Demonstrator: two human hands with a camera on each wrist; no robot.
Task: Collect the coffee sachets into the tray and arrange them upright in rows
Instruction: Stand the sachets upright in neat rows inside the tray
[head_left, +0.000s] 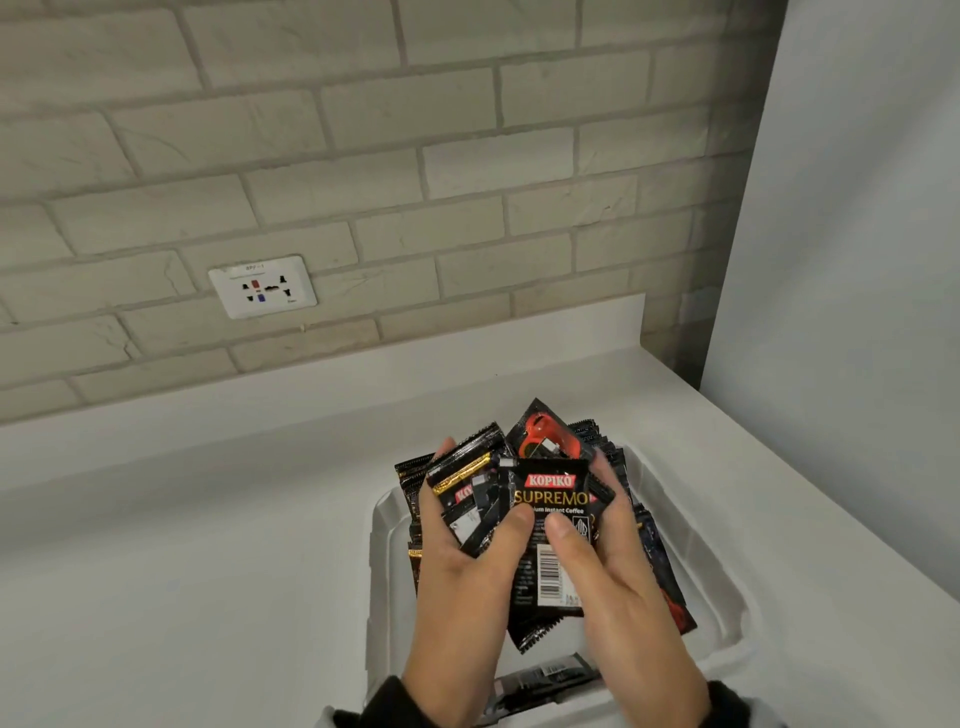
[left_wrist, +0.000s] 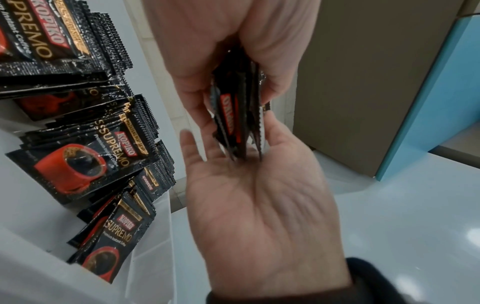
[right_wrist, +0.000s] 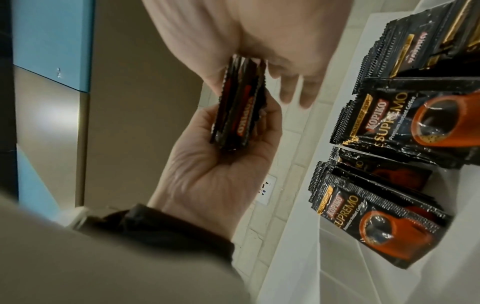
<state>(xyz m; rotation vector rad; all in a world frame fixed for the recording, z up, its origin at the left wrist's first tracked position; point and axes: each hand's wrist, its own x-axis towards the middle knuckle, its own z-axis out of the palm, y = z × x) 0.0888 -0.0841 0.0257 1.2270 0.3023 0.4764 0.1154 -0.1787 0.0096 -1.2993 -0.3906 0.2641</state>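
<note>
Both hands (left hand (head_left: 470, 566), right hand (head_left: 613, 571)) clasp sachets (head_left: 550, 519) above tray (head_left: 691, 525).

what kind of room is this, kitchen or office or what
Probably a kitchenette or office pantry: a white countertop against a pale brick-tile wall with a wall socket, and a tray of instant coffee sachets.

Two bare hands with dark cuffs under a pale outer garment

The left hand (head_left: 457, 587) and right hand (head_left: 618, 582) wear no gloves, rings or watch. Each wrist ends in a dark, near-black knitted cuff (head_left: 384, 701), the right one (head_left: 732, 699) showing at the near edge of the head view. Over the left cuff lies a wider, pale grey-beige outer sleeve (right_wrist: 91, 257) of smooth fabric, blurred in the right wrist view.
</note>
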